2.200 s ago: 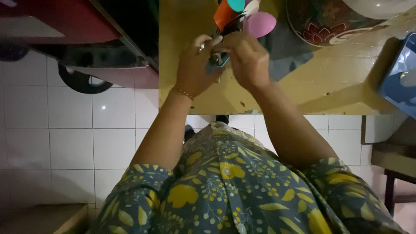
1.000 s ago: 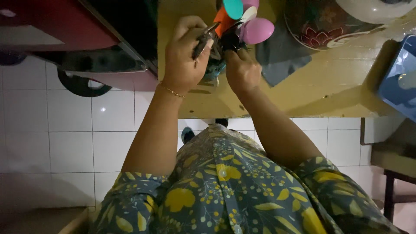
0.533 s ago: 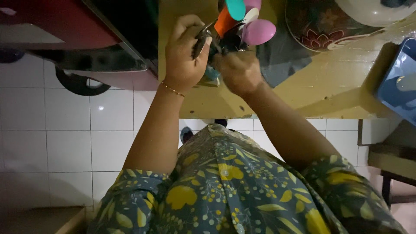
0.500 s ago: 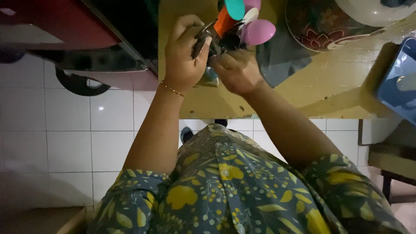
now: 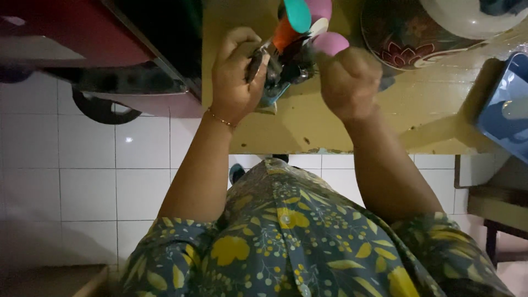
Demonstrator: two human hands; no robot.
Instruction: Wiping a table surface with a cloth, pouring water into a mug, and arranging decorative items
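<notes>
Since half a second ago the right hand [image 5: 347,81] has drawn away from the cluster of things and now sits to its right as a curled fist; whether its fingers pinch anything cannot be told. Fingers of the left hand [image 5: 235,77] are pressed closed around a slim dark metal tool [image 5: 254,59], held against a teal-edged holder [image 5: 278,82] crowded with coloured plastic spoons [image 5: 308,22] in pink, teal and orange, standing on the yellow worktop [image 5: 308,118] near its front edge. Judging by looks, the spoons are light, stiff and smooth, likely to rattle or tip the holder if tugged; the handles low in the holder seem the safest place to grip. Farther right lie a patterned plate [image 5: 410,38], a white bowl [image 5: 467,14] and a blue tray [image 5: 509,110].
</notes>
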